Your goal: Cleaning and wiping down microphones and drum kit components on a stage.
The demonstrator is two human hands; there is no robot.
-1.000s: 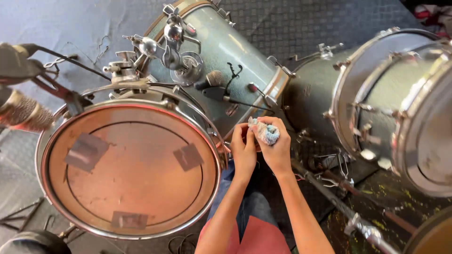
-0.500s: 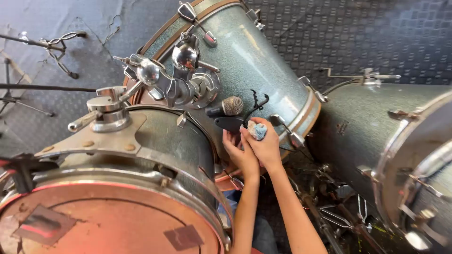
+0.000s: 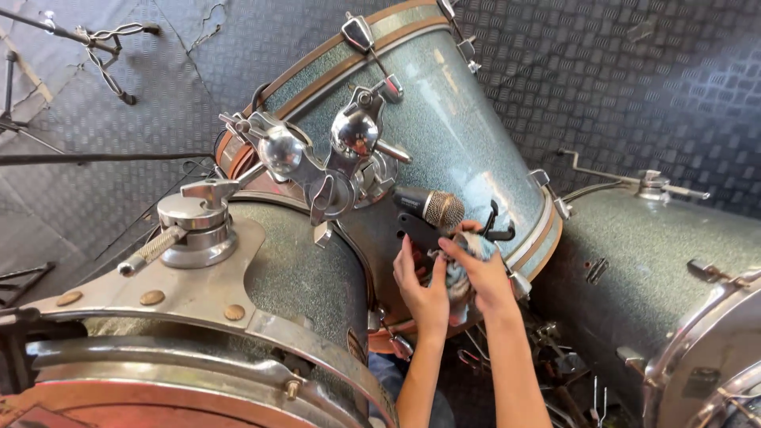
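two hands at a microphone beside the big drum

the right hand (image 3: 482,273) pinches a light blue cloth (image 3: 462,273), fingers closed on it, pressing it up against the black clamp (image 3: 498,231) under the microphone (image 3: 432,210); the left hand (image 3: 418,284) is half open, fingers spread and touching the microphone's black body, holding nothing that shows. the microphone sits just off the shell of the big drum (image 3: 444,103), near its lower rim. both forearms reach up and forward from below, wrists close together, almost touching. the likely risk: a hard push could knock the microphone out of aim or bump it against the shell, and the cloth could snag on the clamp. a smaller drum (image 3: 285,277) with chrome mounts (image 3: 317,158) stands left, another drum (image 3: 666,261) right.
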